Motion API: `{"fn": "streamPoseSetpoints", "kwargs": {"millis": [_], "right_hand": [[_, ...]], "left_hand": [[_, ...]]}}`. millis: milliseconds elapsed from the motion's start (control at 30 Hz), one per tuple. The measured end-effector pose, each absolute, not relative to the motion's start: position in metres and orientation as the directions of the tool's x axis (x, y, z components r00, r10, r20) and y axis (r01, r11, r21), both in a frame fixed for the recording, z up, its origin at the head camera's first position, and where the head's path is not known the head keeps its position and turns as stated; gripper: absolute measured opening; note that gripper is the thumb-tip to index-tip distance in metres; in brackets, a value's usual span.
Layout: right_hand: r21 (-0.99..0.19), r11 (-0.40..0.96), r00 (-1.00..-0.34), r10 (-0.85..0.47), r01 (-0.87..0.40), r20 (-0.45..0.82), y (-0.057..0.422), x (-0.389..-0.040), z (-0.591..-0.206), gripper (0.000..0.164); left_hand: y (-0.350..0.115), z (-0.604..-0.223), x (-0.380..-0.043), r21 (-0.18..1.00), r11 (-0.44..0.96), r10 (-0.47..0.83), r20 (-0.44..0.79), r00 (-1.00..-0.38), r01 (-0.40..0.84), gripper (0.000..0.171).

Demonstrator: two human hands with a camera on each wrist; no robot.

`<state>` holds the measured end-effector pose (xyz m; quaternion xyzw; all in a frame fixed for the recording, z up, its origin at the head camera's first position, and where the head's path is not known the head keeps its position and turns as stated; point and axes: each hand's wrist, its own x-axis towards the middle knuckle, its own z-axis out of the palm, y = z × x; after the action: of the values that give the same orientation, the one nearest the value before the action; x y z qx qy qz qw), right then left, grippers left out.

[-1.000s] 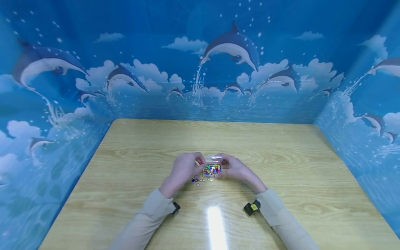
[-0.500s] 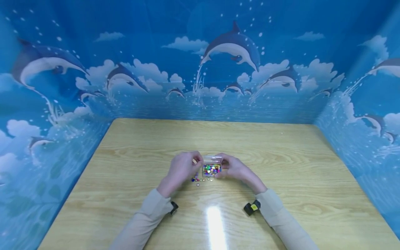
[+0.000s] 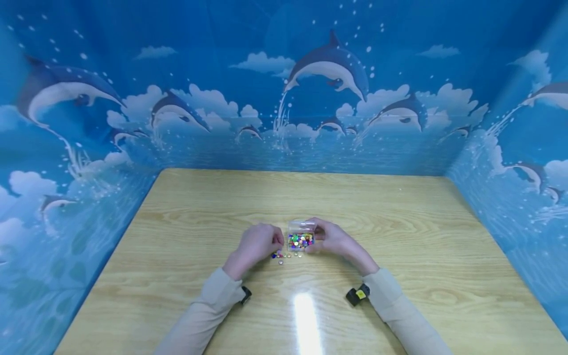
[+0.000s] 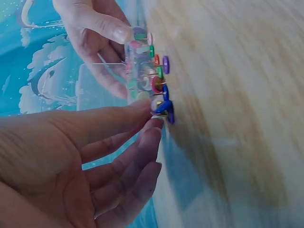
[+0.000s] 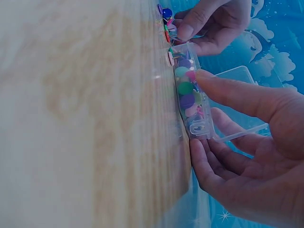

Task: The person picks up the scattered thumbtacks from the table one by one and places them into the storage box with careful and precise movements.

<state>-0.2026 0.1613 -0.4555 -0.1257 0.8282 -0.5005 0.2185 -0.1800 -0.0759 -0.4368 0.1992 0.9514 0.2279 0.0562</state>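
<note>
A small clear plastic box (image 5: 197, 129) full of colourful thumbtacks (image 3: 301, 240) sits on the table, its clear lid (image 3: 301, 226) tipped back on the far side. My right hand (image 3: 332, 240) holds the box by its right end, thumb on the near side and fingers behind. Just left of the box, low over the table, is my left hand (image 3: 259, 244). Its thumb and index finger pinch a pale thumbtack (image 5: 172, 29), partly hidden by the fingertips. Beside those fingertips lie loose thumbtacks, among them a blue one (image 4: 164, 107) and a purple one (image 4: 166, 65).
Several loose thumbtacks (image 3: 281, 263) are scattered in front of the box and to its left. The wooden table (image 3: 399, 212) is bounded by a blue dolphin-print backdrop (image 3: 248, 113) at the back and both sides. A black wrist camera (image 3: 357, 296) sits under the right cuff.
My left hand has drawn back from the box's left edge and come down toward the loose thumbtacks. The right hand and the box have stayed in place.
</note>
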Motion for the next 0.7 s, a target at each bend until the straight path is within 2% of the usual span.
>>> {"fn": "streamPoseSetpoints", "kwargs": {"millis": [233, 533, 700], "right_hand": [[-0.881, 0.472, -0.873, -0.423, 0.018, -0.245, 0.1615, -0.2026, -0.4558, 0.074], [-0.883, 0.470, -0.872, -0.425, 0.016, -0.242, 0.1613, -0.2021, -0.4547, 0.073], [-0.881, 0.473, -0.875, -0.421, 0.014, -0.240, 0.1617, -0.2018, -0.4541, 0.074]], "left_hand": [[-0.0769, -0.4393, -0.1794, 0.480, 0.797, 0.421, -0.007, -0.907, 0.366, 0.009], [-0.0745, -0.4367, -0.1812, 0.492, 0.814, 0.333, 0.039, -0.942, 0.308, 0.004], [-0.0722, -0.4320, -0.1799, 0.506, 0.799, 0.346, 0.057, -0.936, 0.326, 0.005]]}}
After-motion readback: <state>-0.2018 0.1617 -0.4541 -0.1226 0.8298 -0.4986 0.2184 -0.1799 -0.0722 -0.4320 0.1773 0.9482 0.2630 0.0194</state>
